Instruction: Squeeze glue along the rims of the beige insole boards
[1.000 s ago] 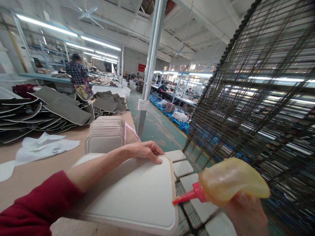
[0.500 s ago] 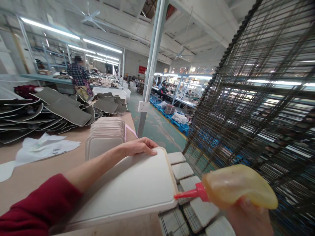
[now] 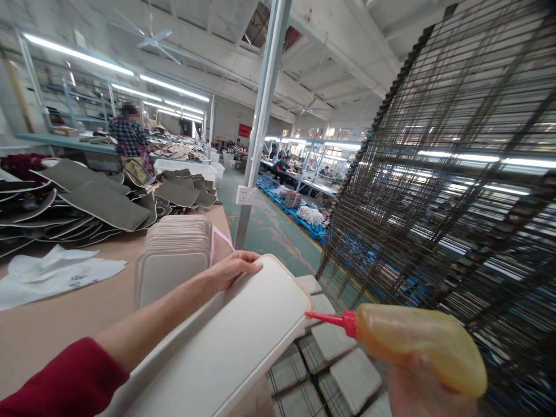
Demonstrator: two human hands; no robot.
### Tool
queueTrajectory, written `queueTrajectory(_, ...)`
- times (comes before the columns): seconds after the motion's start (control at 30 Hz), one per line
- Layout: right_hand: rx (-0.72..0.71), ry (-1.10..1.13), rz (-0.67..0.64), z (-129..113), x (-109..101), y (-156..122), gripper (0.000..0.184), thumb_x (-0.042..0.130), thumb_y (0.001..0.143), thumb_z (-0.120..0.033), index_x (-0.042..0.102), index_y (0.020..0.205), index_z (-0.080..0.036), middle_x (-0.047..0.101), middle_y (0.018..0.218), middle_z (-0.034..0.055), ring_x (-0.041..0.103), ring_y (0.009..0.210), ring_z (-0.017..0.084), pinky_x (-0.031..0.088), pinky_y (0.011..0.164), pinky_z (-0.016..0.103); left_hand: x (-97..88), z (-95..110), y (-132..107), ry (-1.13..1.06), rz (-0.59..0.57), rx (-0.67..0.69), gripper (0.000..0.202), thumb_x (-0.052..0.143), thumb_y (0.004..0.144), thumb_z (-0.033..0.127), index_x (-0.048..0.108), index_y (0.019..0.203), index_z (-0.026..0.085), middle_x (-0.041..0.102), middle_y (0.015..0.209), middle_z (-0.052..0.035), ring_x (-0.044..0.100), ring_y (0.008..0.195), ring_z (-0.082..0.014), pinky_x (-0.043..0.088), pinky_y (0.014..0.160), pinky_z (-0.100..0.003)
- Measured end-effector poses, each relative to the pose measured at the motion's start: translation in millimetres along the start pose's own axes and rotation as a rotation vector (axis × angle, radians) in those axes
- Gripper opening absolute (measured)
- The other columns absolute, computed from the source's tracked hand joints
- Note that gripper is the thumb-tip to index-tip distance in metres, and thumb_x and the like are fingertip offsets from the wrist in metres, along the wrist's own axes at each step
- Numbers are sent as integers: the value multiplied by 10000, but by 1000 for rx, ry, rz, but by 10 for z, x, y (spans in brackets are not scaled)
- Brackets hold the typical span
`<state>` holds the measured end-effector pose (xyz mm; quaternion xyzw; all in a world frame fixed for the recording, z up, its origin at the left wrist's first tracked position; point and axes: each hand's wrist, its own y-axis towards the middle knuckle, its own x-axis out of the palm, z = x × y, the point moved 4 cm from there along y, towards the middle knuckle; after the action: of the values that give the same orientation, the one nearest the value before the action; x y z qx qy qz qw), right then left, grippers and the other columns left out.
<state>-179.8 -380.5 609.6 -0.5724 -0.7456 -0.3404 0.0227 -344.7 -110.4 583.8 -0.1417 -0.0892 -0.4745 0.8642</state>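
My left hand (image 3: 233, 267) grips the far edge of a large white padded panel (image 3: 243, 341), which is tilted up off the brown table (image 3: 47, 324). My right hand (image 3: 423, 388) squeezes a soft yellowish glue bottle (image 3: 423, 346) with a red nozzle (image 3: 328, 319). The nozzle tip touches the right corner edge of the panel. A yellowish line runs along the panel's far rim.
A stack of beige panels (image 3: 174, 249) stands just behind the left hand. Grey pieces (image 3: 99, 202) are piled at the back left, and white paper (image 3: 52, 272) lies on the table. A tall wire rack (image 3: 456, 174) stands at right, with small white panels (image 3: 343, 370) on its low shelf. A person (image 3: 128, 139) works far left.
The left hand has tilted and turned the white panel, raising its far edge. The bottle dropped lower and levelled out, its nozzle now at the panel's right corner.
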Motion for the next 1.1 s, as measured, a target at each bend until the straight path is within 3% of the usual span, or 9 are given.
queueTrajectory(0.1, 71, 68, 165, 106, -41, -2, 531, 864, 438, -312, 644, 912, -213, 606, 1122, 41, 535, 1087, 281, 376, 1031, 480, 1, -21, -7, -43, 49, 10, 407, 840, 508, 297, 658, 824, 115, 688, 672, -33, 648, 576, -166, 483, 530, -237)
queueTrajectory(0.2, 109, 107, 218, 193, -43, 14, 565, 879, 378, -282, 656, 893, -217, 610, 1137, 11, 521, 1118, 241, 346, 1061, 388, -9, -22, -20, -79, 104, 32, 403, 849, 486, 279, 624, 784, 126, 670, 648, -10, 639, 560, -151, 462, 511, -218)
queueTrajectory(0.47, 78, 150, 104, 290, 92, 123, 503, 873, 463, -264, 669, 919, -207, 642, 1010, -22, 589, 915, 136, 482, 870, 232, -116, -67, 30, -132, 166, 37, 407, 850, 493, 301, 580, 754, 144, 661, 638, -5, 630, 538, -147, 462, 489, -220)
queueTrajectory(0.63, 85, 98, 73, 327, 142, 160, 394, 864, 500, -310, 667, 816, -179, 644, 835, -10, 584, 755, 119, 509, 711, 202, -179, -85, 46, -142, 174, 37, 437, 856, 490, 322, 543, 746, 158, 645, 630, 9, 612, 524, -136, 458, 476, -218)
queueTrajectory(0.8, 113, 100, 12, 358, 204, 157, 427, 855, 512, -341, 671, 865, -188, 635, 770, -16, 583, 794, 129, 496, 750, 213, -222, -85, 40, -131, 164, 43, 483, 857, 500, 356, 508, 780, 173, 634, 642, 18, 607, 540, -132, 452, 480, -215)
queueTrajectory(1.1, 183, 78, -35, 391, 252, 100, 432, 835, 531, -392, 659, 881, -211, 645, 959, -19, 581, 925, 150, 461, 803, 230, -298, -104, 90, -83, 157, 28, 532, 845, 521, 414, 474, 824, 183, 611, 660, 31, 589, 546, -116, 459, 501, -215)
